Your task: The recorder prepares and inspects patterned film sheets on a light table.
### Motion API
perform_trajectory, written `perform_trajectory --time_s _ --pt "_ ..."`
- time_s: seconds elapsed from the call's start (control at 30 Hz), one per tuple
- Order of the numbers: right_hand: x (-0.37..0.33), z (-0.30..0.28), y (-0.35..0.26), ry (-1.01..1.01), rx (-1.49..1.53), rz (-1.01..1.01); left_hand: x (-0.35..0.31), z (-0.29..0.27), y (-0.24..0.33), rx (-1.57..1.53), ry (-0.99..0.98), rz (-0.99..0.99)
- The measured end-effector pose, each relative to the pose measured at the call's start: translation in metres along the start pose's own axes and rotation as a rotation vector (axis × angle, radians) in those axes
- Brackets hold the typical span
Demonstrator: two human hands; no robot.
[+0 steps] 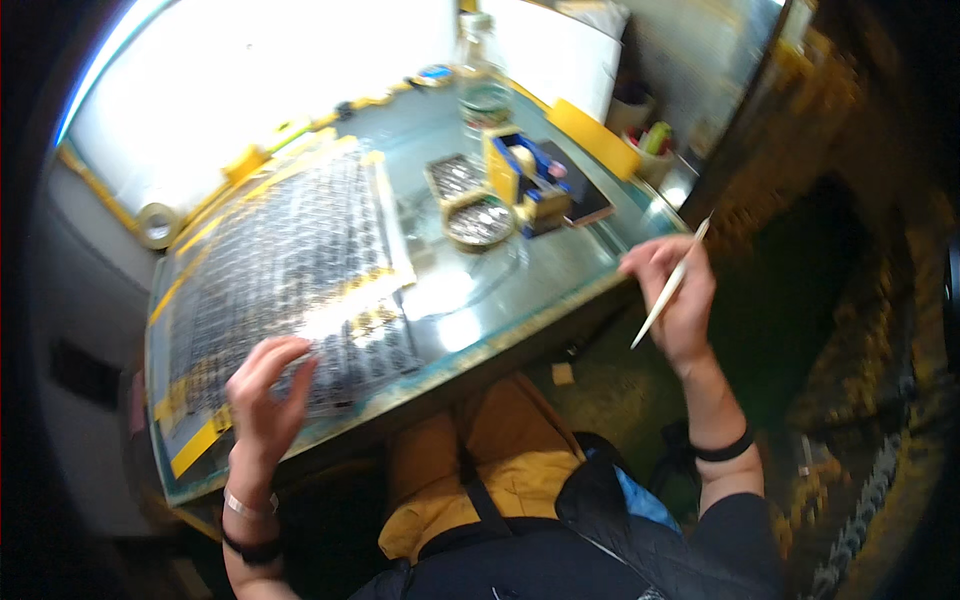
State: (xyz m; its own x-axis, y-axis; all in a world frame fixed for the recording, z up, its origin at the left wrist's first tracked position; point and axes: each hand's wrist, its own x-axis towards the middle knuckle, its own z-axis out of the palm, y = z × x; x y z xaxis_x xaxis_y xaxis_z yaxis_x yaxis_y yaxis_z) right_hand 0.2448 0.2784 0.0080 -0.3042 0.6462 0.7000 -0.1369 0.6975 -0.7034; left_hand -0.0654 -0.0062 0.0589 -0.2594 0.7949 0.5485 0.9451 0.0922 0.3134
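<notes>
Glass-topped table: patterned sheet lies leftward, nearer left hand than right hand.
Right grips slanting white stylus; left half-open, seemingly empty.

2 black armbands, 1 pale wristband, dark short-sleeved top, brown trousers

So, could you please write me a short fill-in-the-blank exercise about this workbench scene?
1. The right hand holds a slim tool coloured ____.
2. The patterned sheet lies to the ____ of the round dish.
3. The tape dispenser is coloured blue and ____.
4. The armband below the right hand is coloured ____.

Missing words: white; left; yellow; black.
</notes>
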Motion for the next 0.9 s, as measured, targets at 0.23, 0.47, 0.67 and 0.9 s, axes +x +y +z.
perform_trajectory --time_s 0.23,0.47,0.67,0.9 --pt "-0.038 -0.087 0.052 0.233 -0.579 0.31 -0.101 -0.013 -0.061 0.181 0.271 -0.321" --pt "-0.034 -0.053 0.063 0.271 -0.666 0.385 -0.093 -0.002 -0.062 0.231 0.284 -0.525" --pt "-0.053 -0.04 0.096 0.275 -0.515 0.287 -0.084 0.003 -0.049 0.276 0.302 -0.465" --pt "-0.059 -0.036 0.084 0.269 -0.328 0.321 -0.087 -0.001 -0.046 0.312 0.336 -0.415"
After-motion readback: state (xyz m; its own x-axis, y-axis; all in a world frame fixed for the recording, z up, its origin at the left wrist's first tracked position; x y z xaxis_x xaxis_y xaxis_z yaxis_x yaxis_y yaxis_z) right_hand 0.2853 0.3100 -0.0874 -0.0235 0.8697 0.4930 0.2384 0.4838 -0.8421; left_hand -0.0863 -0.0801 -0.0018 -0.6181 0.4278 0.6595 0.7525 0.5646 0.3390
